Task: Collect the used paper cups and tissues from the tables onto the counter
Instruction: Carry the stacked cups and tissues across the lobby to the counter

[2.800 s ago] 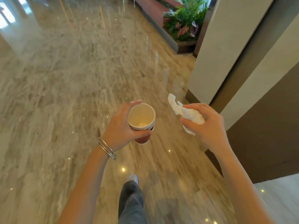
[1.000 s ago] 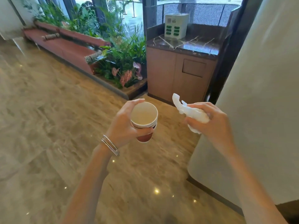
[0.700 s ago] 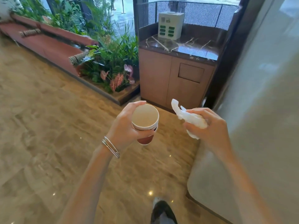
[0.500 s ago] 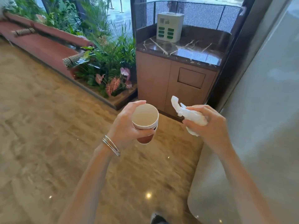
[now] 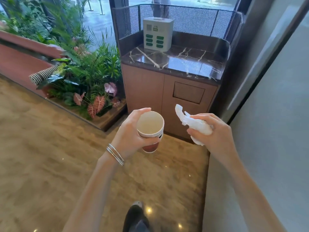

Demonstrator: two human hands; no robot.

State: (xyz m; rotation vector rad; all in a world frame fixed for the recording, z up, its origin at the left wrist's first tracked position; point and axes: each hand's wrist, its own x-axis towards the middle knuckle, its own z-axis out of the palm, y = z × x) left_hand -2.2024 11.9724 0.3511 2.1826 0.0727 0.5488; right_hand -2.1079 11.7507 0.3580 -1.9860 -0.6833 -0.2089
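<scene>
A nested stack of red paper cups (image 5: 151, 131), the top one's cream inside looking empty, is sitting upright in the left hand (image 5: 129, 134), whose fingers are curling round it. The right hand (image 5: 215, 133) is clutching crumpled white tissues (image 5: 195, 124), both well short of the dark marble counter (image 5: 177, 61).

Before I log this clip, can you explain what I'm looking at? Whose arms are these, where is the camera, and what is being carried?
There is no machine here. A person wears one wide-angle camera on the head, looking forward and down, so the two bare arms are their own. The left hand, with thin bracelets at the wrist, grips a stack of nested paper cups; several rims show. The right hand grips a crumpled white tissue. Ahead is a counter with a dark marble top, and a white box with green slots stands on it. Plants grow to its left. The cups and tissue are not yet set down.
</scene>
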